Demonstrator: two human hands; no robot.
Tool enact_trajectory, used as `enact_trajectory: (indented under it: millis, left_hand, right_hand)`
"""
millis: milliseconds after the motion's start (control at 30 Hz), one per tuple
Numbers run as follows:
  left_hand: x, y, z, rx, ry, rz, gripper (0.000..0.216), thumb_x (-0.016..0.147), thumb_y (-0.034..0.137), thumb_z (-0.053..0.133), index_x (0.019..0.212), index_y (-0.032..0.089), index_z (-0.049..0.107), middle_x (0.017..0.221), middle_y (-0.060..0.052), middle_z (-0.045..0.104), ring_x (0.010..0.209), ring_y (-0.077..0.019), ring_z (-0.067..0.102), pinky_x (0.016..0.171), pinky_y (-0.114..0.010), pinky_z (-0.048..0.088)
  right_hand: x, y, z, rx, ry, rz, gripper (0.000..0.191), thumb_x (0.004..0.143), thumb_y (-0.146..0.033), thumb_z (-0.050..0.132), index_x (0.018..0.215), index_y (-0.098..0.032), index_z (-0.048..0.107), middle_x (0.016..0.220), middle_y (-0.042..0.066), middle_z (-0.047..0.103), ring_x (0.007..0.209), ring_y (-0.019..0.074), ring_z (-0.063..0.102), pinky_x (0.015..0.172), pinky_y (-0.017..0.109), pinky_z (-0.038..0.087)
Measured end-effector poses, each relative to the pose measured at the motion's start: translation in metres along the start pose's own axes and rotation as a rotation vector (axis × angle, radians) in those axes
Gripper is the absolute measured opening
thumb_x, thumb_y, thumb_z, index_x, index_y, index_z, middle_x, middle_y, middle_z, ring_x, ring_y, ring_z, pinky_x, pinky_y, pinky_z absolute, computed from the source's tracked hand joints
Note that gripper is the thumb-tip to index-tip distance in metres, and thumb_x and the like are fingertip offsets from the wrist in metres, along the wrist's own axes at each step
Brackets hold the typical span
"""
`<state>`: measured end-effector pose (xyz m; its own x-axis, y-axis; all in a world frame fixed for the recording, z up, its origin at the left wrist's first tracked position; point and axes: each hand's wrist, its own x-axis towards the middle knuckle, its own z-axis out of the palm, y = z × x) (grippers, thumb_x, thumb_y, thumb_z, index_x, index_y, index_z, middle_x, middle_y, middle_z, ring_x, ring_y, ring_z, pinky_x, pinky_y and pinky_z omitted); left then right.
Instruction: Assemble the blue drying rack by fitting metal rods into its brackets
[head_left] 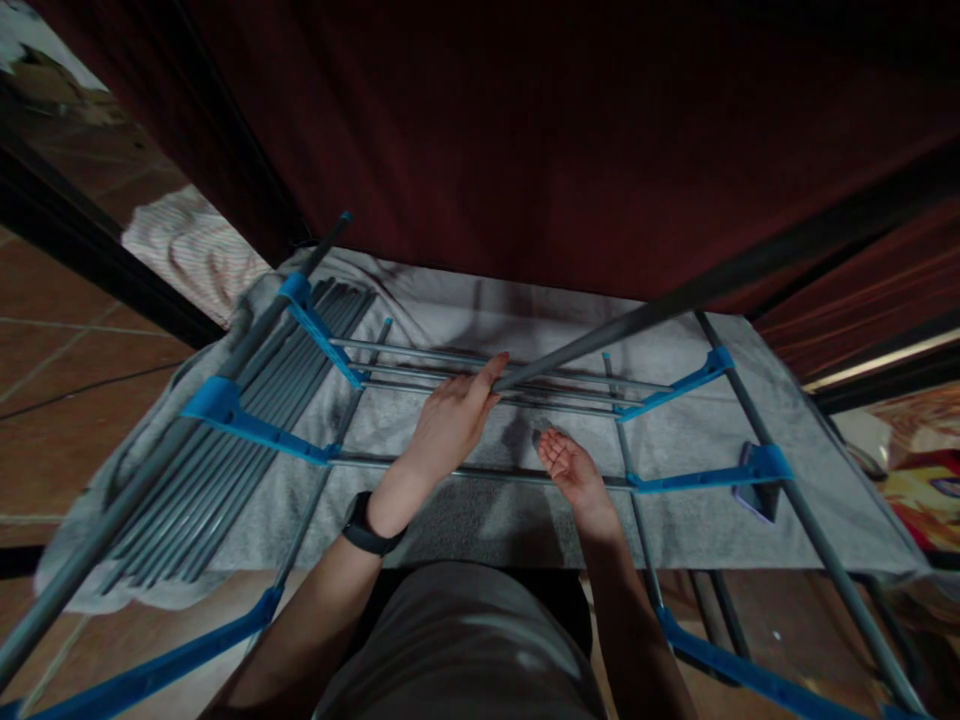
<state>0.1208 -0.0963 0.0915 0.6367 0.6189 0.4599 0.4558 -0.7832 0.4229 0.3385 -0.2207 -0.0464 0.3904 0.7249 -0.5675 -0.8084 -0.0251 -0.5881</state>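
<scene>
My left hand (456, 415), with a dark band on its wrist, grips the end of a long grey metal tube (645, 315), which slants up to the right toward the camera. My right hand (574, 468) is palm up with loosely bent fingers, and I make out nothing held in it. Both hands are over a partly assembled rack of grey tubes with blue plastic brackets (255, 425). A single cross tube (405, 463) passes just below my hands. Several thin cross tubes (420, 375) run between the farther brackets, behind my left hand.
Loose grey tubes (225, 470) lie side by side on the left of a grey cloth (480, 520) covering the table. A phone (756, 490) rests near the right bracket. Dark red fabric (525, 150) hangs behind. A striped cloth (191, 245) is at the left.
</scene>
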Motion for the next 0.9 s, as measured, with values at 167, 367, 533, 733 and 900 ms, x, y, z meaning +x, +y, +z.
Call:
enact_trajectory:
  millis: [167, 367, 533, 733, 900]
  left_hand:
    - [-0.005, -0.005, 0.008, 0.086, -0.030, 0.042, 0.043, 0.106, 0.027, 0.044, 0.148, 0.023, 0.052, 0.111, -0.010, 0.074, 0.101, -0.0251, 0.069, 0.093, -0.039, 0.050]
    - [-0.018, -0.020, 0.016, 0.139, -0.077, 0.028, 0.041, 0.103, 0.019, 0.045, 0.140, 0.025, 0.061, 0.103, -0.008, 0.073, 0.098, -0.0252, 0.067, 0.090, -0.039, 0.048]
    - [-0.031, -0.034, 0.027, 0.189, -0.143, 0.021, 0.045, 0.098, 0.011, 0.047, 0.137, 0.025, 0.063, 0.104, -0.009, 0.072, 0.097, -0.0252, 0.065, 0.090, -0.040, 0.047]
    - [-0.047, -0.046, 0.044, 0.268, -0.259, 0.003, 0.048, 0.096, 0.008, 0.048, 0.138, 0.023, 0.063, 0.108, -0.010, 0.072, 0.100, -0.0258, 0.064, 0.095, -0.042, 0.045]
    - [-0.057, -0.053, 0.054, 0.280, -0.349, -0.028, 0.045, 0.098, 0.010, 0.048, 0.137, 0.023, 0.064, 0.111, -0.009, 0.071, 0.101, -0.0243, 0.064, 0.095, -0.040, 0.045]
  right_hand:
    - [-0.001, -0.001, 0.002, 0.013, 0.018, 0.010, 0.021, 0.078, -0.008, 0.067, 0.094, -0.021, 0.066, 0.089, 0.002, 0.077, 0.084, 0.0133, 0.074, 0.082, 0.025, 0.062]
    - [-0.001, 0.000, 0.000, -0.015, 0.013, -0.005, 0.019, 0.078, -0.011, 0.068, 0.094, -0.022, 0.066, 0.090, 0.003, 0.077, 0.084, 0.0135, 0.075, 0.079, 0.025, 0.062]
    - [-0.001, 0.000, 0.000, -0.011, 0.018, -0.013, 0.019, 0.078, -0.012, 0.068, 0.094, -0.022, 0.065, 0.089, 0.002, 0.077, 0.084, 0.0132, 0.075, 0.080, 0.025, 0.063]
    - [-0.001, -0.005, -0.008, -0.028, 0.036, -0.045, 0.017, 0.078, -0.012, 0.070, 0.092, -0.022, 0.065, 0.092, 0.004, 0.077, 0.085, 0.0147, 0.075, 0.083, 0.026, 0.064]
    - [-0.001, -0.018, -0.023, -0.025, 0.092, -0.095, 0.019, 0.077, -0.011, 0.065, 0.093, -0.021, 0.067, 0.095, 0.005, 0.077, 0.092, 0.0161, 0.076, 0.089, 0.029, 0.064]
